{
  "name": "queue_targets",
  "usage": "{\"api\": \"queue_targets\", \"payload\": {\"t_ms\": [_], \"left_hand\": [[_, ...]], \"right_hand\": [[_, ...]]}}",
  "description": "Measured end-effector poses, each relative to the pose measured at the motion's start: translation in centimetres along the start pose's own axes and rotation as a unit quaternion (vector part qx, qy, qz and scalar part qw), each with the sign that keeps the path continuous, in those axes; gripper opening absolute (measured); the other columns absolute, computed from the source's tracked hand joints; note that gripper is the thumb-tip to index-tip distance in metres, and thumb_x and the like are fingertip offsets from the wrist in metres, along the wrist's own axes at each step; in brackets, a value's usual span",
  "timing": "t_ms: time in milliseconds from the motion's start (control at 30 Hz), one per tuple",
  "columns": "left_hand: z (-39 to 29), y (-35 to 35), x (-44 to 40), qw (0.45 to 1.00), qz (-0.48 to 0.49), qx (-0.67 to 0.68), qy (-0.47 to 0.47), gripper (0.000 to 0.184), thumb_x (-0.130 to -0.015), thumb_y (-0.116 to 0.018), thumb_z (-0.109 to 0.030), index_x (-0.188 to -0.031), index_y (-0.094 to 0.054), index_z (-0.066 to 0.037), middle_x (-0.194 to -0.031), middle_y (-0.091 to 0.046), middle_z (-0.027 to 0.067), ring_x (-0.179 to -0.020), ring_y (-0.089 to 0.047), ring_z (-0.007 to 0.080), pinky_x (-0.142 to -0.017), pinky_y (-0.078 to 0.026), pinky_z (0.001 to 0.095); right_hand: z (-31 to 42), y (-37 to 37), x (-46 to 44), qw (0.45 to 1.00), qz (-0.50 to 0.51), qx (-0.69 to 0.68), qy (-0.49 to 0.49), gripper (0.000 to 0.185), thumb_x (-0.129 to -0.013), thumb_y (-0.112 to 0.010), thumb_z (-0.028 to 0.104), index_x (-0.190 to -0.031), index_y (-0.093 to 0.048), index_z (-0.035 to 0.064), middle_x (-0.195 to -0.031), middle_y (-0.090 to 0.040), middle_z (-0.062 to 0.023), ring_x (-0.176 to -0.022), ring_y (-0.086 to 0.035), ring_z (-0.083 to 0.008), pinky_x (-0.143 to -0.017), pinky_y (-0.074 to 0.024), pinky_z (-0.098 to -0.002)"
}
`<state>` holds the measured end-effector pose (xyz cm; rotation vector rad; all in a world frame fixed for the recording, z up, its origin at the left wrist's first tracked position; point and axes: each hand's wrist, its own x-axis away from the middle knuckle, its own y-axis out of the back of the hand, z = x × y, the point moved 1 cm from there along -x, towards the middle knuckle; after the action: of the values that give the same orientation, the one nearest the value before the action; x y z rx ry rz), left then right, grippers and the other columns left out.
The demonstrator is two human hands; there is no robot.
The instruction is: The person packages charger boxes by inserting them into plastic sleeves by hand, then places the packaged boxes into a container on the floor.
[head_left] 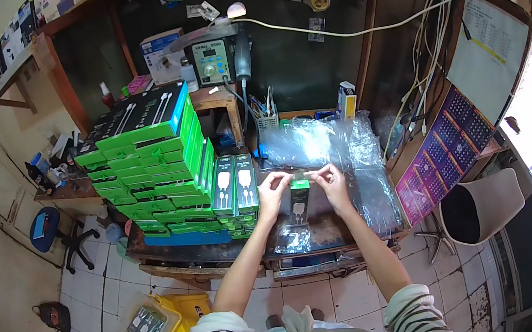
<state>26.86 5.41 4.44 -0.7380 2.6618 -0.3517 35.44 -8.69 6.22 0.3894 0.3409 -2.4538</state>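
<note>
A slim black charger box (300, 208) with a green end stands in front of me near the table's front edge. A white charger is printed on its face. At the green end's left corner, my left hand (274, 194) is closed in a pinch. My right hand (331, 187) pinches the same end from the right. Something thin and clear seems to lie between the fingertips, too small to make out. Left of my hands, two similar charger boxes (234, 184) stand upright against a tall stack of green and black boxes (155, 174).
Clear plastic sleeves (311, 141) cover the table's back and right side. A soldering station (212, 62) sits on a small wooden shelf behind. Cables (428, 61) hang at the right. On the floor are a yellow crate (188, 309) and a white chair (494, 205).
</note>
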Motion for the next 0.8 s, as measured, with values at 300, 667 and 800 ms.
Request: {"api": "queue_targets", "payload": {"t_ms": [300,667,800], "left_hand": [[-6.9,-3.4,-1.5,0.995,-0.019,0.061,-0.08,0.006,-0.084,-0.057,-0.005,-0.087,-0.054,-0.001,-0.082,-0.059,0.0058,-0.077,-0.059,0.0122,-0.073,-0.048,0.0251],[-6.3,-4.5,-1.0,0.997,0.001,0.053,-0.052,0.009,-0.086,-0.056,-0.01,-0.089,-0.053,-0.002,-0.083,-0.057,0.005,-0.078,-0.058,0.0131,-0.075,-0.05,0.0288],[-6.2,-4.3,-1.1,0.997,-0.02,0.06,-0.054,0.009,-0.086,-0.055,-0.01,-0.089,-0.052,-0.002,-0.083,-0.057,0.0065,-0.078,-0.058,0.0143,-0.075,-0.05,0.029]], "right_hand": [[7.3,-0.6,-1.8,0.994,-0.043,0.014,0.095,0.01,-0.085,-0.053,0.002,-0.081,-0.044,0.0025,-0.081,-0.063,-0.0148,-0.073,-0.061,-0.016,-0.069,-0.048,-0.0253],[6.2,0.9,-1.0,0.994,-0.062,0.027,0.088,0.011,-0.084,-0.055,0.002,-0.087,-0.044,0.0019,-0.083,-0.062,-0.0144,-0.074,-0.06,-0.0148,-0.069,-0.0471,-0.0243],[3.3,1.0,-0.1,0.996,-0.037,0.014,0.074,0.029,-0.079,-0.062,0.003,-0.103,-0.045,0.0023,-0.099,-0.058,-0.0119,-0.086,-0.058,-0.0158,-0.077,-0.0464,-0.0266]]}}
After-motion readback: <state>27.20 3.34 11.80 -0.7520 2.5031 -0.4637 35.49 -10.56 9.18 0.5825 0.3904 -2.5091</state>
